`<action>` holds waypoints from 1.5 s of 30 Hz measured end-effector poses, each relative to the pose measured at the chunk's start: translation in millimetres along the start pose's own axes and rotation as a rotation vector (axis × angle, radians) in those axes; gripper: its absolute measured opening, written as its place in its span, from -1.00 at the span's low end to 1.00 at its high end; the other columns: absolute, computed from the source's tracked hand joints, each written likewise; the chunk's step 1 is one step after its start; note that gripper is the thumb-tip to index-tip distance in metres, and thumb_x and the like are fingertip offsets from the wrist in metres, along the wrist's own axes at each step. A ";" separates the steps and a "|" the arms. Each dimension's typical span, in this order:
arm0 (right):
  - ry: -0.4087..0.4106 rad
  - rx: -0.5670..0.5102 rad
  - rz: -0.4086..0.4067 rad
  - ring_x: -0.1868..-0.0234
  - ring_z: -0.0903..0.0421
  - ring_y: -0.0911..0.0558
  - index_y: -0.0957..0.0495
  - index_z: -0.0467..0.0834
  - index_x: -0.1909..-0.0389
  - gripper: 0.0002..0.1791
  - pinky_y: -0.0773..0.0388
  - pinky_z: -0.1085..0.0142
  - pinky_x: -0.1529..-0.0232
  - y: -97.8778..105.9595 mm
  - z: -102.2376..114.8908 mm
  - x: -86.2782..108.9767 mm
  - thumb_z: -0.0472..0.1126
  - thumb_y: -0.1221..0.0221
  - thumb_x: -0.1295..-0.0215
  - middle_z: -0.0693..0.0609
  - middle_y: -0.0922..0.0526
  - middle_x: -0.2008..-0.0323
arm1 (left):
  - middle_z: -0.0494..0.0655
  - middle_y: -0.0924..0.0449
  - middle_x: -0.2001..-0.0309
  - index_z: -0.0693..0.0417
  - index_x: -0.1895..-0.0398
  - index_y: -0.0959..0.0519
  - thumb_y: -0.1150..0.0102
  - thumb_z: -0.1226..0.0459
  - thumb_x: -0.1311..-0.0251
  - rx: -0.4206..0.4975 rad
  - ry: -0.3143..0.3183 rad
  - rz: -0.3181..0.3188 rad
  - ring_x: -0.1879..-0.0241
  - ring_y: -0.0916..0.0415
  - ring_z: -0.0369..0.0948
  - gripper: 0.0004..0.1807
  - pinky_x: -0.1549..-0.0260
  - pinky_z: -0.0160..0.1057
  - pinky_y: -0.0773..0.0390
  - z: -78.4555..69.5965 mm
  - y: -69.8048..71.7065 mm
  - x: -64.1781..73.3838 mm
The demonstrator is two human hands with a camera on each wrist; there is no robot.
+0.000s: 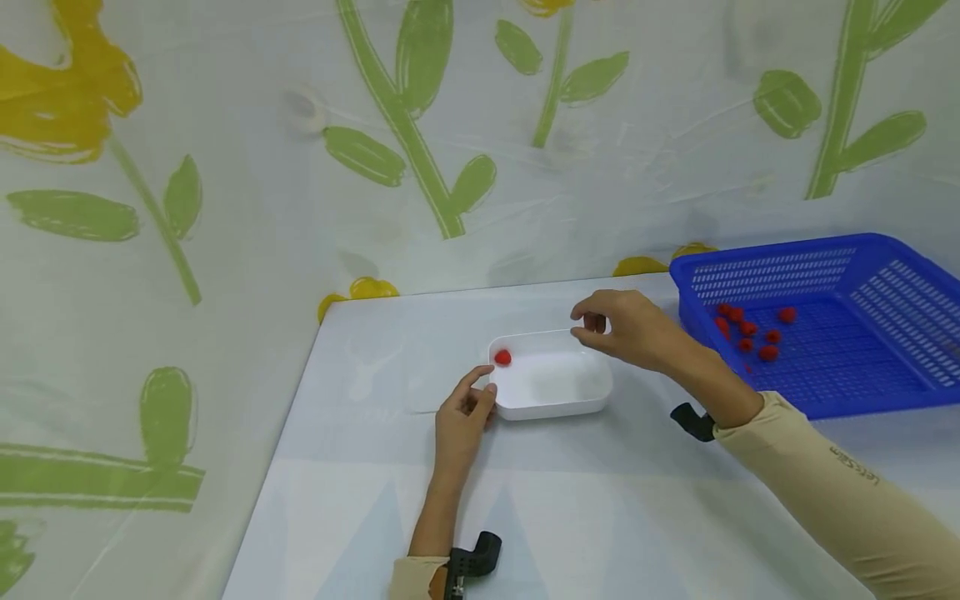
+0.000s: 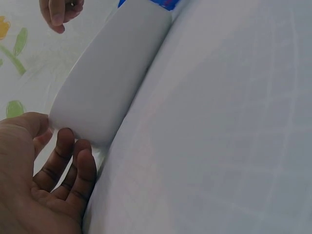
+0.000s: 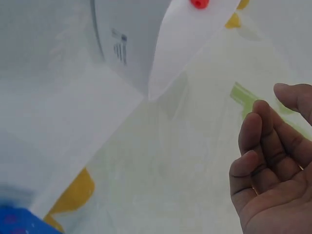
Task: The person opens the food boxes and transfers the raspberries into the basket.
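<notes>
A white, rounded rectangular tray (image 1: 555,408) sits on the table with one small red raspberry-like berry (image 1: 502,357) in its back left corner. At the tray's left end, my left hand (image 1: 463,421) holds the rim and end wall with thumb and bent fingers. In the left wrist view, the fingertips (image 2: 66,134) of that hand meet the tray's outer wall (image 2: 105,83). My right hand (image 1: 630,329) hovers over the tray's back right corner. Its fingers are loosely bent, a gap shows between thumb and forefinger, and the right wrist view shows nothing in the hand (image 3: 278,165).
To the right stands a blue slatted plastic basket (image 1: 885,333) with several red berries (image 1: 747,329) gathered in its left part. Behind the white table (image 1: 360,500) hangs a pale sheet (image 1: 247,167) printed with green leaves and yellow flowers.
</notes>
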State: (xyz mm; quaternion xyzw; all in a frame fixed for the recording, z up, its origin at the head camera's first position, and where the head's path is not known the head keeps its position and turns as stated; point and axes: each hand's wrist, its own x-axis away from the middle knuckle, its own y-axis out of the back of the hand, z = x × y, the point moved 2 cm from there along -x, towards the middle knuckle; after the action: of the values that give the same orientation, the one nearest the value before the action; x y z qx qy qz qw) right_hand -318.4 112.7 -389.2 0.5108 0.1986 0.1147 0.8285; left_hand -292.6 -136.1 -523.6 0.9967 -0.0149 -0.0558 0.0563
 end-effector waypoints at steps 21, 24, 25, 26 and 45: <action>0.007 -0.063 0.095 0.41 0.21 -0.47 -0.59 -0.14 0.13 -0.71 -0.46 0.36 0.38 -64.1 13.8 -18.5 -0.12 -0.26 -0.12 0.17 -0.53 0.45 | 0.05 -0.49 0.49 -0.01 -0.04 -0.54 -0.12 0.20 -0.22 0.009 -0.013 0.010 0.52 -0.41 0.00 -0.68 0.58 -0.42 -0.42 -26.6 2.0 6.9; 0.016 -0.044 0.094 0.42 0.21 -0.46 -0.60 -0.15 0.16 -0.71 -0.44 0.36 0.40 -71.1 13.2 -21.8 -0.13 -0.27 -0.11 0.16 -0.51 0.47 | -0.04 -0.48 0.50 -0.07 -0.04 -0.54 -0.12 0.17 -0.22 0.000 -0.014 0.003 0.54 -0.42 -0.10 -0.69 0.59 -0.41 -0.44 -17.7 0.6 4.2; 0.014 -0.035 0.092 0.43 0.21 -0.46 -0.61 -0.15 0.16 -0.71 -0.44 0.36 0.41 -73.3 12.9 -22.8 -0.13 -0.27 -0.10 0.17 -0.51 0.48 | -0.06 -0.48 0.50 -0.12 -0.03 -0.54 -0.13 0.15 -0.21 -0.002 -0.013 0.001 0.55 -0.42 -0.15 -0.69 0.58 -0.40 -0.45 -13.9 0.1 3.0; 0.014 -0.025 0.091 0.44 0.21 -0.45 -0.61 -0.15 0.17 -0.71 -0.43 0.37 0.42 -75.5 12.5 -24.0 -0.13 -0.28 -0.10 0.17 -0.50 0.49 | -0.08 -0.48 0.50 -0.14 -0.04 -0.53 -0.12 0.13 -0.21 -0.009 -0.016 0.000 0.55 -0.41 -0.18 -0.69 0.58 -0.40 -0.45 -10.1 -0.3 1.8; -0.011 0.046 0.107 0.53 0.20 -0.39 -0.58 -0.14 0.20 -0.73 -0.36 0.37 0.51 -105.9 15.2 -37.7 -0.12 -0.28 -0.09 0.16 -0.44 0.57 | -0.12 -0.46 0.50 -0.27 -0.03 -0.53 -0.10 0.01 -0.19 -0.011 -0.024 -0.001 0.55 -0.38 -0.25 -0.68 0.57 -0.38 -0.44 1.7 -0.1 -2.1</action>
State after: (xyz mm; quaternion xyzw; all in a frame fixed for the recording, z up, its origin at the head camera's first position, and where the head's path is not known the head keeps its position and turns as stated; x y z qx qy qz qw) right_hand -346.8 37.8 -469.6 0.5403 0.1688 0.1516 0.8103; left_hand -294.9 -136.0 -525.1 0.9957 -0.0146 -0.0679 0.0616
